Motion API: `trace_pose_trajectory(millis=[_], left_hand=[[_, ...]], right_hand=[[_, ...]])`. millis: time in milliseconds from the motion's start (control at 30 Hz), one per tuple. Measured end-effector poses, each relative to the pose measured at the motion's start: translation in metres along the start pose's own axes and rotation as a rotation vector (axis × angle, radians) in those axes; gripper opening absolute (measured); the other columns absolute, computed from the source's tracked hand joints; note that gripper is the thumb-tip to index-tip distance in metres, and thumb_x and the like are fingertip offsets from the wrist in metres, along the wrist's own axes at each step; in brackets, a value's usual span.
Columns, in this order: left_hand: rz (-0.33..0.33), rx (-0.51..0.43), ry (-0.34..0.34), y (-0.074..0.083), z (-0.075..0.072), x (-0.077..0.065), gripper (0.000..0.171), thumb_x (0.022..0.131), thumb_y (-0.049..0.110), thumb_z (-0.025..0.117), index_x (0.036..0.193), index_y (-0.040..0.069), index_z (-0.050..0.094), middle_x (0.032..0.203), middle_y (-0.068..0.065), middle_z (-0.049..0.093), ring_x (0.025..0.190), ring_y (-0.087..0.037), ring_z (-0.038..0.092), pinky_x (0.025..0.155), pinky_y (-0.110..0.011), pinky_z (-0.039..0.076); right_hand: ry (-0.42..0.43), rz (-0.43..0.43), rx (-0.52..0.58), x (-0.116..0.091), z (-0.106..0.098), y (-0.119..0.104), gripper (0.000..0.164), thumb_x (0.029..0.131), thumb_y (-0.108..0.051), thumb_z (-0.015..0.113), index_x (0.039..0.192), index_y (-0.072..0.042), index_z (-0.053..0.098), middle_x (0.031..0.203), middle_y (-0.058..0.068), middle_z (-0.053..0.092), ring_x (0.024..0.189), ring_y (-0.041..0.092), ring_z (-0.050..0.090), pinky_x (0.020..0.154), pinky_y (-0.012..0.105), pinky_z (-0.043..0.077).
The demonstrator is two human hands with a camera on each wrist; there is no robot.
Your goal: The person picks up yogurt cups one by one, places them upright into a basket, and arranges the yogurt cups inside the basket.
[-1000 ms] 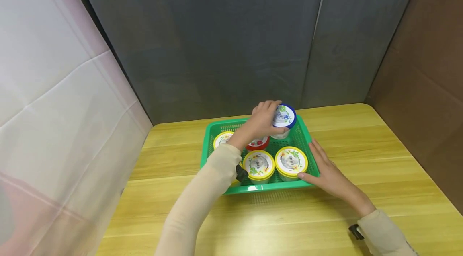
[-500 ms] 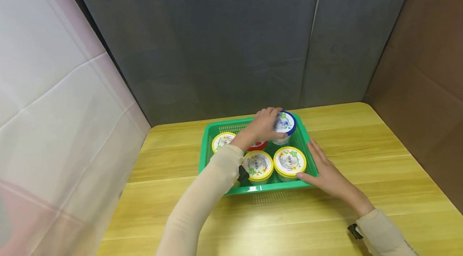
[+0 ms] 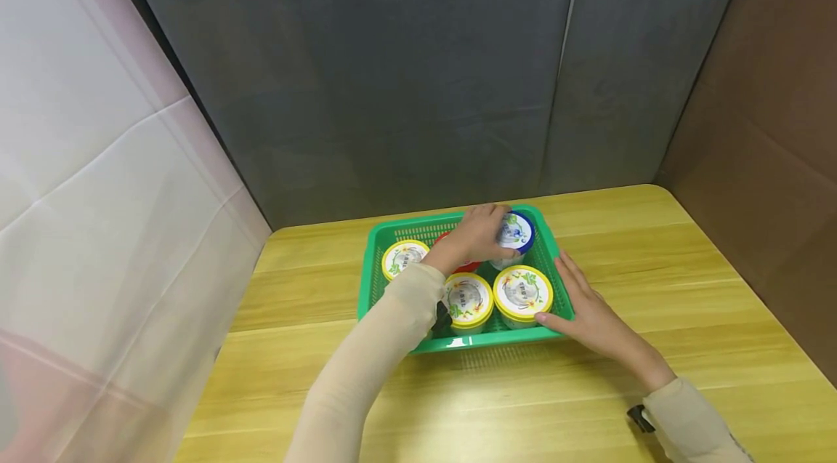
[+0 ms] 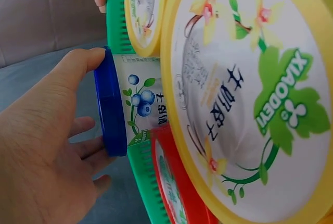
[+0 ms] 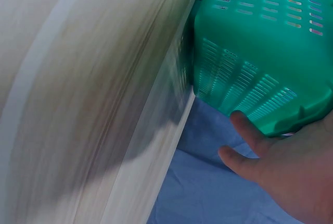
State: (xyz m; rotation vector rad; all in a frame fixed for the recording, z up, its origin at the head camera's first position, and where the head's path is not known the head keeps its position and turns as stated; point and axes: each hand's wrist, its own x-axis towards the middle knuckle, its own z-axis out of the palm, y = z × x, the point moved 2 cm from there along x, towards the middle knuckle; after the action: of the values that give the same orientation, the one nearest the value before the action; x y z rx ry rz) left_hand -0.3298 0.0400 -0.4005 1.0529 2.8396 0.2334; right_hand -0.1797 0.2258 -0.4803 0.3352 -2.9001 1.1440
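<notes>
A white tub with a blue lid and blueberry print stands in the back right of the green basket. My left hand grips it by the lid; the left wrist view shows the thumb and fingers around the lid's edge. Straddling the basket's front right corner, my right hand has its fingers straight along the outer wall and its thumb over the rim. Beside the held tub, a red-lidded tub is partly hidden by my left hand. Yellow-lidded tubs fill the front row.
Another yellow-lidded tub sits at the basket's back left. Under the basket is a wooden table. A dark grey partition rises behind it, with a pale cloth on the left and a brown panel on the right.
My left hand has lowered the blue-lidded tub from above the basket's back right down into it. The right hand keeps its place at the basket's corner.
</notes>
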Motion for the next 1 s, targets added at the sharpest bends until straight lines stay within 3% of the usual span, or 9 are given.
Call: trace_pose_trajectory(millis=[400,1000], left_hand=[[-0.012,0.054,-0.054,0.000,0.010,0.003,0.091,0.085,0.059,0.068,0.155,0.014,0.030,0.152,-0.008,0.044,0.142,-0.026,0.042,0.123,-0.045,0.028],[-0.044,0.037,-0.109,-0.004,0.017,0.001,0.093,0.087,0.059,0.066,0.157,0.014,0.026,0.158,-0.011,0.036,0.147,-0.029,0.035,0.124,-0.047,0.026]], right_hand=[[-0.007,0.005,0.006,0.000,0.002,-0.003,0.105,0.090,-0.051,0.066,0.160,-0.011,-0.001,0.169,0.010,-0.009,0.144,0.059,0.020,0.100,0.081,0.029],[-0.006,0.012,-0.001,0.002,0.007,-0.005,0.106,0.089,-0.054,0.066,0.161,-0.012,-0.001,0.169,0.009,-0.009,0.146,0.057,0.020,0.101,0.081,0.028]])
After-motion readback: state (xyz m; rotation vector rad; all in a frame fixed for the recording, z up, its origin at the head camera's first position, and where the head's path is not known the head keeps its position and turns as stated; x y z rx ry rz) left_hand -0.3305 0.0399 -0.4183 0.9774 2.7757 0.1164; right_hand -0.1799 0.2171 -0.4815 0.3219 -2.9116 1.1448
